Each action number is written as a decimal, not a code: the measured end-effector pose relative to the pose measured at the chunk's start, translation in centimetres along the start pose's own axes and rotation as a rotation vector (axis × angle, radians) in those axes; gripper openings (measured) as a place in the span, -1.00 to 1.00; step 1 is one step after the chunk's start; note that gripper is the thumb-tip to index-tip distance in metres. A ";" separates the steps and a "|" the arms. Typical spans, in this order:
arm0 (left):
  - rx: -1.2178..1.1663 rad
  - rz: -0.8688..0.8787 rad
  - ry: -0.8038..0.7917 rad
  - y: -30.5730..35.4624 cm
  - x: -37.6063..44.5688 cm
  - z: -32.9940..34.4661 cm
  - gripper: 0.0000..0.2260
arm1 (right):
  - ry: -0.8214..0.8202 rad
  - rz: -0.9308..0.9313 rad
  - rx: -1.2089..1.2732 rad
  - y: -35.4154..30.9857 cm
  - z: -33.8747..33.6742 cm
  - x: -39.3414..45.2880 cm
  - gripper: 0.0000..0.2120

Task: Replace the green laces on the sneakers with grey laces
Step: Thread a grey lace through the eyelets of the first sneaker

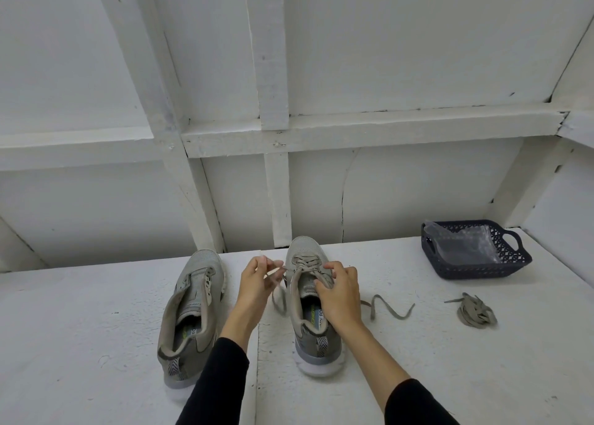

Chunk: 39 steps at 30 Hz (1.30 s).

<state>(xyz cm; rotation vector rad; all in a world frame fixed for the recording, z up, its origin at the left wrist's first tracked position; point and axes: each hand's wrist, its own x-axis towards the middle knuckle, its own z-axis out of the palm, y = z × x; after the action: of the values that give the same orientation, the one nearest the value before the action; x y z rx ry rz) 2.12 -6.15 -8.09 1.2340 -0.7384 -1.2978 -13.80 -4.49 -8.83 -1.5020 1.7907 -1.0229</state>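
Head view: white painted rough table (418, 360), its front edge cut off. Dark perforated plastic basket (475, 268) at right. Two grey mesh sneakers: unlaced left sneaker (193, 309), half-laced right sneaker (308, 296). Left hand (255, 280) pinches flat grey lace (278, 296); right hand (340, 291) curls over eyelets, grip unclear. Loose bundled lace (477, 309) near basket.

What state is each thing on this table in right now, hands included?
Left shoe: unlaced, upright.
Right shoe: laced partway, ends loose.
Lace in the right shoe: one end trails on the table.
Left hand: pinching a lace end.
Right hand: gripping the laces at the tongue.
Spare lace: bundled, lying loose.
Basket: holds clear plastic bag.
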 end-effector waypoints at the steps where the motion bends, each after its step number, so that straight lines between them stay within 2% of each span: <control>1: 0.050 -0.002 -0.012 -0.1 -0.1 0.2 -0.73 | -0.012 -0.009 0.000 0.0 0.0 0.0 -0.72; 3: 0.267 0.045 -0.046 -0.4 -0.4 0.4 -0.77 | -0.025 -0.024 0.002 0.2 0.0 0.1 -0.73; 6: 0.463 0.142 -0.114 -0.5 -0.3 0.3 -0.87 | -0.039 -0.054 0.002 0.4 0.1 0.2 -0.73; 10: 0.707 0.235 -0.227 -0.4 0.4 -0.4 -0.85 | -0.076 -0.137 -0.058 0.3 0.2 0.4 -0.72; 17: 1.045 0.272 -0.157 0.5 0.7 -0.2 -0.87 | -0.054 -0.345 -0.281 -0.1 0.1 0.9 -0.81; 22: 1.168 0.315 -0.207 1.2 1.0 -0.1 -0.89 | -0.140 -0.461 -0.452 -0.8 0.0 1.5 -0.68; 27: 1.261 0.393 -0.269 1.9 1.3 0.0 -0.94 | -0.221 -0.399 -0.441 -1.3 0.0 2.4 -0.71; 32: 1.360 0.576 -0.225 1.7 1.1 0.0 -0.90 | -0.417 -0.245 -0.363 -2.9 -0.6 3.6 -0.62; 39: 1.385 0.744 -0.163 0.7 1.0 -0.5 -0.92 | -0.527 -0.116 -0.301 -3.7 -0.9 5.1 -0.76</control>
<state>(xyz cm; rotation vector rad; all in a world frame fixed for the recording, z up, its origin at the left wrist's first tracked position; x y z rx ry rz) 2.92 -7.07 -7.81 1.5832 -2.1473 -0.1145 -13.58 -9.53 -5.00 -1.8628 1.5282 -0.3536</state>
